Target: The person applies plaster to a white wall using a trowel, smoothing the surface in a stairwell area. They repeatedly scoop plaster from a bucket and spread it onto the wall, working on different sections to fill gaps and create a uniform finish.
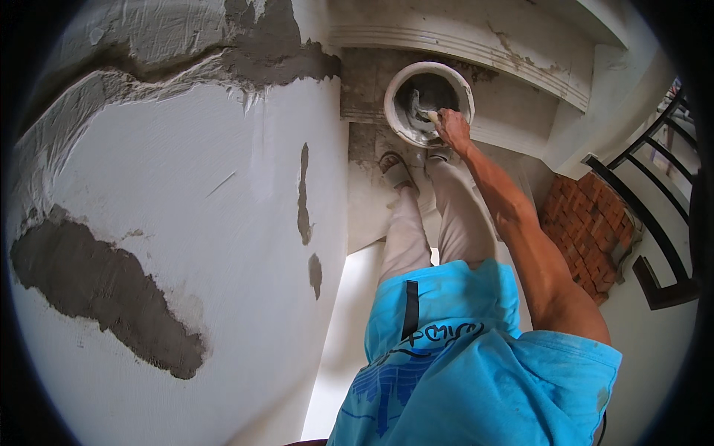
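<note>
My right hand [452, 128] is closed around the pale handle of a small trowel [431, 117], reaching over the rim of a round white bucket [393, 111]. Inside the bucket, wet grey mortar [435, 93] coats the bottom and sides. The trowel's blade dips into the mix, so its exact shape is hard to make out. My left hand is out of the picture. To the left stands a white wall [238, 208] with a broad dark grey mortar patch [104, 293] low down and narrower strips [303, 197] near its edge.
The bucket stands on a stair step just beyond my sandalled feet [398, 172]. Higher steps [461, 41] rise past it. Stacked red bricks [587, 230] and a black metal railing [647, 208] are on the right. More grey mortar [275, 56] covers the wall's upper corner, beside a deep crack.
</note>
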A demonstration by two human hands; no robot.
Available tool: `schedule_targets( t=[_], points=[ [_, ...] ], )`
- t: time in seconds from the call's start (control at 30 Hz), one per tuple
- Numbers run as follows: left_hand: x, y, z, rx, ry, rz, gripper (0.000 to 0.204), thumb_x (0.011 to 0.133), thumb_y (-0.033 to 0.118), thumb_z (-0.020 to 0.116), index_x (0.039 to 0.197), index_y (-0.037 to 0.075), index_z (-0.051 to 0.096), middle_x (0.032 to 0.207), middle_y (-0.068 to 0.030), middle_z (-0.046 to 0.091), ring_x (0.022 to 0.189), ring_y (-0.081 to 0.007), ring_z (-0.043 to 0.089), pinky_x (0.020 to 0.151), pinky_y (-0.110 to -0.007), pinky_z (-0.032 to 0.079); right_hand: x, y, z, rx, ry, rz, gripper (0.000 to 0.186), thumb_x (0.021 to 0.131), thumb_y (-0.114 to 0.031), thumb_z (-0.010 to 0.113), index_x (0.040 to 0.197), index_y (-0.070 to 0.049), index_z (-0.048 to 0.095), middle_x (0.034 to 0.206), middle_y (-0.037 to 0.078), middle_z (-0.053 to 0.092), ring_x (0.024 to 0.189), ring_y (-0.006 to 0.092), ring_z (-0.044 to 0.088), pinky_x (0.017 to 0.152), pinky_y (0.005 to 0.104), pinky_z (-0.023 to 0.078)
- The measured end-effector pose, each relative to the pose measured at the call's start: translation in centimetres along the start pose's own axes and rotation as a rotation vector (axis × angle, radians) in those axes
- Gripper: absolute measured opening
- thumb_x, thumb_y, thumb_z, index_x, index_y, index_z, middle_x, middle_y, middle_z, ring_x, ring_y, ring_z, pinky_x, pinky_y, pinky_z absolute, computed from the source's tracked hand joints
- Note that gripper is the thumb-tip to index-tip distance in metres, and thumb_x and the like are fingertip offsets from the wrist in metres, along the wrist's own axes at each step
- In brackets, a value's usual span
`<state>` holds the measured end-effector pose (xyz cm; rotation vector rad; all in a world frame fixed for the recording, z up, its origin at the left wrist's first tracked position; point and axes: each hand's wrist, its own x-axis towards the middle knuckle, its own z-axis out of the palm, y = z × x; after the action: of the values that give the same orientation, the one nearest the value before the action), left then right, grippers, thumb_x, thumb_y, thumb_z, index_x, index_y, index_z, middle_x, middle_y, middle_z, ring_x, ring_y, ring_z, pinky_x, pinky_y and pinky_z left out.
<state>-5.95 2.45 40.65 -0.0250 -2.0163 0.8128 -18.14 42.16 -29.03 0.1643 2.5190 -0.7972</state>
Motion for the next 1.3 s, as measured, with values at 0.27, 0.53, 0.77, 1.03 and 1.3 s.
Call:
schedule_targets(
  t=[0.27,0.53,0.77,1.03,1.3],
  points=[
    [0.1,1.9,0.7,-0.12,-0.039,-0.104,0.086,0.1,0.057,0.055,0.149,-0.008,0.029,0.149,-0.0239,0.039,0.137,-0.0312,0.04,0.11,-0.047,0.038,0.6,0.1,1.7,-0.023,-0.066,0.055,0.028,0.084,-0.022,0.07,0.104,-0.003,0.071,0.103,0.022,0.071,0.101,0.041,0.067,0.088,0.0505,0.054],
    [-0.2,1.3,0.1,-0.005,-0.063,-0.058,0.083,0.102,0.055,0.051,0.151,-0.008,0.028,0.153,-0.0227,0.036,0.139,-0.0308,0.037,0.112,-0.045,0.035,-0.5,2.0,1.2,0.23,-0.062,0.078,0.049,0.081,-0.036,0.066,0.113,0.001,0.073,0.099,0.022,0.073,0.091,0.0382,0.071,0.082,0.0455,0.055],
    [-0.5,-0.7,-0.6,-0.039,-0.078,-0.018,0.088,0.101,0.059,0.049,0.154,-0.007,0.024,0.157,-0.0215,0.032,0.142,-0.0308,0.034,0.114,-0.045,0.031,-2.7,4.9,-1.0,0.416,-0.034,-0.094,0.048,0.079,-0.034,0.062,0.11,0.0,0.075,0.088,0.015,0.074,0.076,0.0202,0.071,0.067,0.0362,0.055],
    [-0.5,-0.6,-0.4,-0.007,-0.04,-0.044,0.1,0.097,0.073,0.04,0.154,-0.008,0.023,0.157,-0.021,0.034,0.142,-0.0281,0.035,0.105,-0.039,0.037,-8.1,3.6,-5.4,0.741,-0.241,0.09,0.056,0.072,-0.029,0.057,0.119,-0.003,0.072,0.08,0.003,0.065,0.062,0.0095,0.057,0.053,0.0261,0.047],
    [0.0,0.1,-0.7,-0.027,0.008,-0.097,0.099,0.097,0.071,0.044,0.154,-0.008,0.025,0.156,-0.0198,0.036,0.141,-0.0295,0.037,0.099,-0.036,0.039,-11.5,-8.5,-9.1,0.917,-0.276,-0.023,0.05,0.073,-0.022,0.059,0.116,-0.001,0.071,0.096,0.007,0.067,0.079,0.0127,0.062,0.068,0.0286,0.052]
  ],
)
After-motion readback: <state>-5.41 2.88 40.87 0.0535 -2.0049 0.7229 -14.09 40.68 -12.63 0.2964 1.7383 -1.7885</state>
